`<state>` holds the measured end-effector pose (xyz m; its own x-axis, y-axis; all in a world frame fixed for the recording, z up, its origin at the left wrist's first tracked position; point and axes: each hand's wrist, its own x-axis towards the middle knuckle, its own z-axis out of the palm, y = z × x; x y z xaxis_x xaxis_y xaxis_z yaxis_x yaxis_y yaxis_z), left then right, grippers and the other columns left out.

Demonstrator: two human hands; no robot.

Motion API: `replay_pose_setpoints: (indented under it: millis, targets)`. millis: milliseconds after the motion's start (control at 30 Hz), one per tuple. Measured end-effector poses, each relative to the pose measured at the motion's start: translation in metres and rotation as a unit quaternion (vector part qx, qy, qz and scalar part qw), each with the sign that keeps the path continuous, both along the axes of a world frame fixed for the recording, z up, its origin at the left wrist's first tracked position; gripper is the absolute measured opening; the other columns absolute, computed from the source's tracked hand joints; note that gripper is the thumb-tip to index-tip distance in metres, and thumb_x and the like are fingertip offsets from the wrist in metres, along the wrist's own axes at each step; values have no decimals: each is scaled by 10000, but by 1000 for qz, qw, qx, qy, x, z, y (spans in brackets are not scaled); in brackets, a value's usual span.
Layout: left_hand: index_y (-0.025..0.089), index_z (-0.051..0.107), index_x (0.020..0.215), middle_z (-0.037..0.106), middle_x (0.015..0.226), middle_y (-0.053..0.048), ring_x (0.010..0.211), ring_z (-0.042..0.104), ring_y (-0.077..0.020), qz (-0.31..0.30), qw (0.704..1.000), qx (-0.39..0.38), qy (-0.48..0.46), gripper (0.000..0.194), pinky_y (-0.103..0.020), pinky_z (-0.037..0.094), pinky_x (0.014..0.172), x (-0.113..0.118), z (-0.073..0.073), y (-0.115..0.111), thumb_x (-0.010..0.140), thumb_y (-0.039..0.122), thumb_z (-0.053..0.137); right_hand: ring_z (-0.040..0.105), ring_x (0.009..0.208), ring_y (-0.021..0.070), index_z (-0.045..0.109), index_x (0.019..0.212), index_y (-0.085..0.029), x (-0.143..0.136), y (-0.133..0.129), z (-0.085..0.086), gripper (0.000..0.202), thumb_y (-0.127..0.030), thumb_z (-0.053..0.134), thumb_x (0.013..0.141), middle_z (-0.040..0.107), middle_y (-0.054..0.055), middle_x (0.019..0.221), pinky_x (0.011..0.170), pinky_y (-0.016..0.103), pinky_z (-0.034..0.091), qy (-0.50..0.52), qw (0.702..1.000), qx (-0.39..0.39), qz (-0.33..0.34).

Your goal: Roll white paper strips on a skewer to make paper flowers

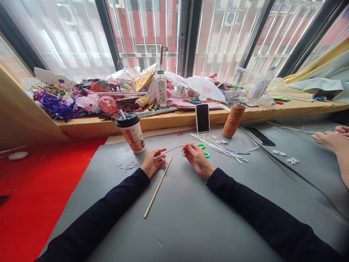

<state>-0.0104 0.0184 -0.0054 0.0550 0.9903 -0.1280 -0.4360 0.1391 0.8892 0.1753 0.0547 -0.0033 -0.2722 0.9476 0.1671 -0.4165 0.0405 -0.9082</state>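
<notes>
A thin white cord (174,148) stretches in a slight arc between my two hands. My left hand (155,162) holds its lower end, with the fingers curled and the cord running across them. The other end is pinched between the thumb and fingertips of my right hand (198,160). Below the cord, a wooden stick (158,187) lies slantwise on the grey mat. Scissors with green handles (206,154) lie just behind my right hand, their blades mostly hidden. Short white cut pieces (128,166) are heaped left of my left hand.
A paper cup (132,135) with a black lid stands behind my left hand. Long white strands (218,147), small white flowers (292,161), a propped phone (202,118) and a brown twine spool (233,121) are rightward. Another person's hands (331,140) are at the right edge.
</notes>
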Motion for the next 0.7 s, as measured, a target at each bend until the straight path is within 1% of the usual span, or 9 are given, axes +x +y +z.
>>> replay_pose_setpoints:
  millis: [67, 133, 200, 267, 333, 367, 500, 600, 700]
  targets:
    - [111, 616, 884, 540, 624, -15, 484, 502, -72, -12, 999, 15, 40, 256, -209, 413, 500, 2, -1, -2, 732, 296, 526, 527, 639, 85, 536, 778, -203, -1, -2, 6, 221, -385, 620, 685, 583, -5, 785, 659, 256, 468, 47, 998, -17, -39]
    - [120, 632, 844, 537, 616, -7, 474, 487, -71, -36, 990, 54, 122, 256, -209, 391, 482, 9, 0, -7, 707, 328, 571, 553, 684, 94, 539, 805, -205, -5, -7, 10, 212, -377, 608, 703, 606, 6, 818, 687, 269, 483, 61, 995, -8, -84]
    - [125, 653, 828, 547, 620, -8, 476, 464, -67, -58, 974, 94, 200, 274, -207, 367, 474, 16, 1, -13, 674, 349, 612, 575, 720, 109, 546, 840, -206, -10, -15, 12, 211, -384, 578, 731, 626, 20, 859, 717, 299, 492, 32, 993, 38, -108]
    - [128, 669, 811, 556, 609, -10, 487, 451, -71, -66, 965, 113, 225, 290, -214, 360, 486, 20, 2, -17, 649, 366, 634, 590, 722, 124, 562, 865, -203, -16, -23, 10, 202, -367, 566, 747, 639, 35, 878, 717, 324, 497, -29, 987, 111, -109]
    - [122, 670, 758, 546, 567, -8, 494, 449, -76, -50, 971, 117, 205, 294, -221, 362, 505, 20, 2, -18, 653, 392, 625, 597, 761, 143, 591, 858, -202, -19, -29, 6, 174, -335, 576, 746, 645, 44, 881, 729, 335, 495, -102, 970, 192, -111]
    - [118, 663, 731, 534, 541, -5, 490, 448, -77, -38, 975, 113, 187, 302, -222, 362, 508, 20, 1, -17, 664, 408, 611, 595, 796, 152, 608, 848, -206, -20, -30, 4, 155, -317, 584, 742, 648, 43, 875, 748, 339, 488, -139, 955, 235, -116]
    - [112, 631, 674, 509, 506, 2, 480, 447, -71, -14, 989, 87, 121, 325, -211, 356, 502, 16, -5, -11, 690, 433, 582, 565, 890, 155, 648, 827, -249, -19, -29, -2, 102, -262, 594, 742, 644, 20, 912, 821, 349, 452, -247, 879, 379, -152]
    - [115, 638, 707, 519, 541, 8, 506, 463, -62, -15, 993, 81, 86, 289, -197, 367, 522, 15, -6, -9, 675, 400, 613, 555, 894, 149, 650, 845, -267, -17, -25, -3, 115, -256, 575, 758, 622, 12, 971, 820, 344, 449, -289, 842, 426, -160]
    - [120, 639, 754, 535, 562, 12, 511, 474, -56, -4, 996, 75, 54, 276, -191, 381, 530, 16, -5, -7, 653, 376, 641, 545, 925, 151, 628, 933, -277, -15, -21, -4, 174, -261, 535, 786, 615, 12, 983, 848, 336, 445, -320, 826, 443, -138]
